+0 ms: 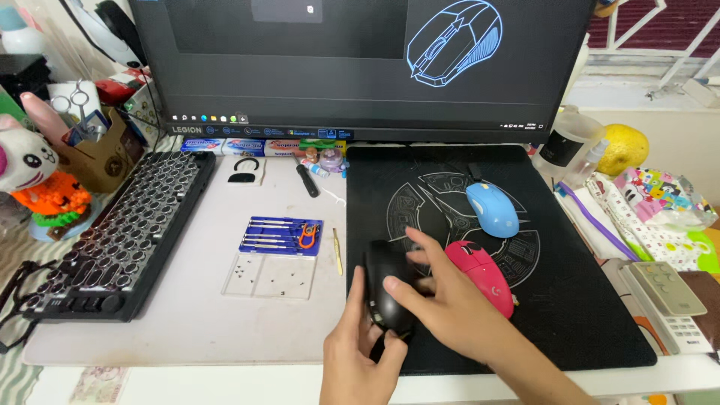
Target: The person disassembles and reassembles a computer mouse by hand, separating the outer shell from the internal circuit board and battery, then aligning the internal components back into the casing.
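A black computer mouse (388, 287) lies at the near left edge of the black mouse pad (585, 300). My left hand (358, 352) grips its near end from below, thumb on its left side. My right hand (442, 296) lies across its right side, with the thumb on its top and the fingers spread toward the pad's middle. A pink mouse (484, 276) sits just right of my right hand. A light blue mouse (493, 208) rests farther back on the pad.
A blue screwdriver set (281, 236) and a clear tray with tiny screws (268, 277) lie left of the pad. A black keyboard (120, 232) stands at the left, a monitor (360, 67) at the back. A remote (666, 288), a bottle (568, 146) and clutter fill the right side.
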